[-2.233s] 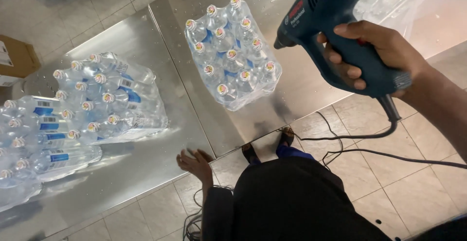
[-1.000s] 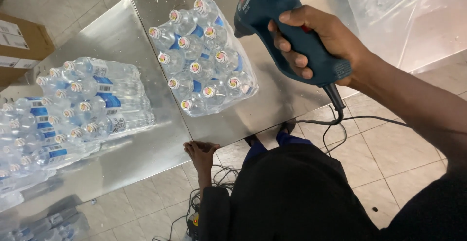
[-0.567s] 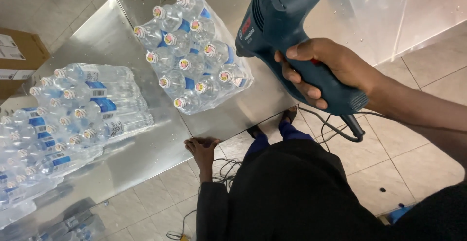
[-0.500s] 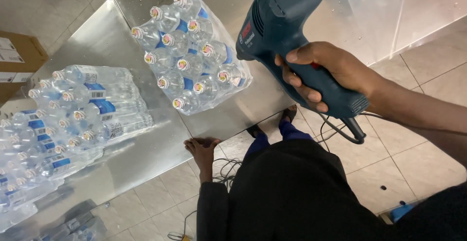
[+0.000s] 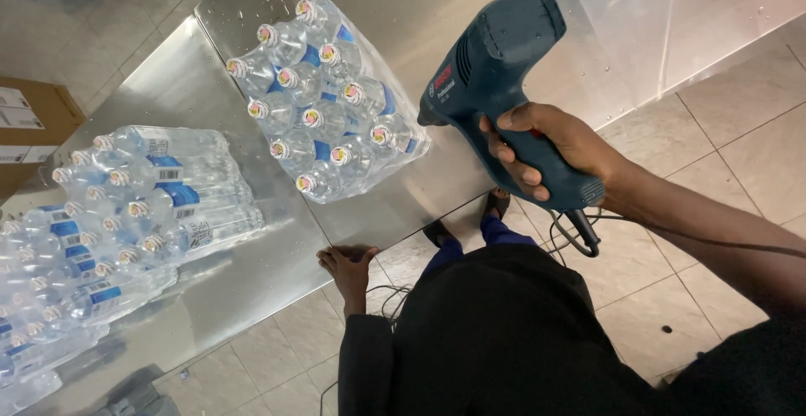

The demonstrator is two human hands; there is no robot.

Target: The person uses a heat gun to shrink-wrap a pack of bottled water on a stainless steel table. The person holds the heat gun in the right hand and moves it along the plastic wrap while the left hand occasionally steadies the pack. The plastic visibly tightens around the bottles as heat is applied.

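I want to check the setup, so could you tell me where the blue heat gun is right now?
In the head view, right of centre: the right hand grips the blue heat gun beside the wrapped bottle pack.

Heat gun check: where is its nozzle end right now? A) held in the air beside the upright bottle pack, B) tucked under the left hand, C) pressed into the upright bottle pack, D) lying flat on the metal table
A: the right hand grips the blue heat gun in the air, right of the wrapped bottle pack; the left hand rests on the table edge.
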